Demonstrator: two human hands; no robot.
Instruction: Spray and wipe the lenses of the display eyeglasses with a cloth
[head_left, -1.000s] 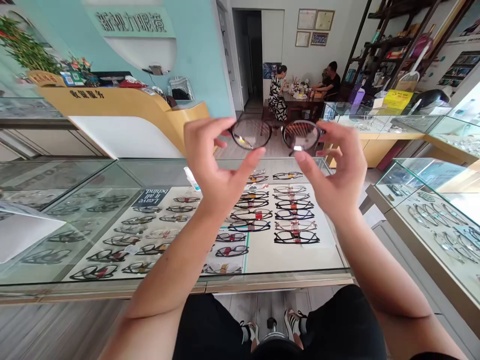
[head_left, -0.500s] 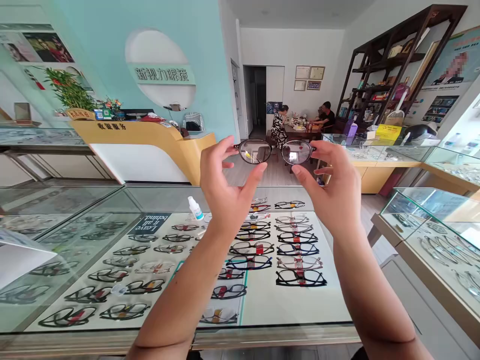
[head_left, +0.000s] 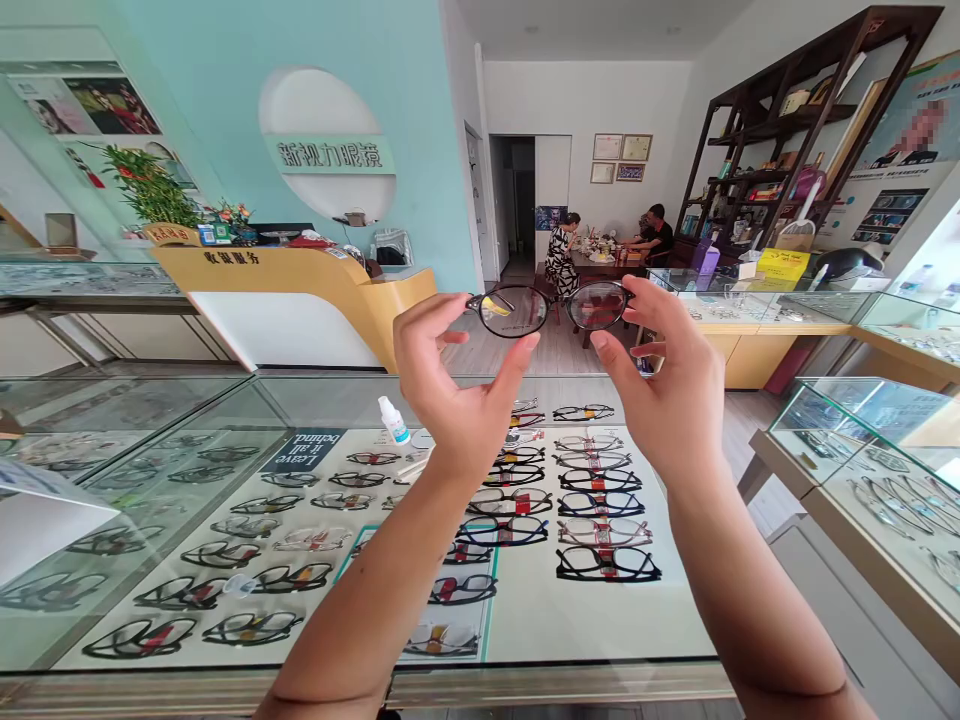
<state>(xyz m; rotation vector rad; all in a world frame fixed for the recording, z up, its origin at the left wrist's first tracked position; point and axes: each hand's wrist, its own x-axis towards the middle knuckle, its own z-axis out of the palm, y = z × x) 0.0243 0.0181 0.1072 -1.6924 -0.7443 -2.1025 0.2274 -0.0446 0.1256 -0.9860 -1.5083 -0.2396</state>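
Observation:
A pair of round, dark-rimmed eyeglasses (head_left: 556, 304) is held up in the air between my two hands, lenses spread left and right. My left hand (head_left: 457, 370) pinches the frame at its left end, with the thumb just under the left lens. At the right end, my right hand (head_left: 664, 360) grips the frame near the hinge, its thumb below the right lens. Beneath my arms lies a glass display case (head_left: 600, 640) with rows of eyeglasses (head_left: 607, 565) inside. A small white spray bottle (head_left: 393, 420) stands on the glass left of my left wrist.
A yellow and white counter (head_left: 300, 310) stands ahead on the left. Two people (head_left: 562, 255) sit at a table at the back. Another glass case (head_left: 870, 480) runs along the right. A white folded sheet (head_left: 52, 515) juts in from the left.
The eyeglasses have tilted slightly, the right end now a little higher than the left, and the reflections in the lenses differ. Both hands keep hold. The view has shifted slightly.

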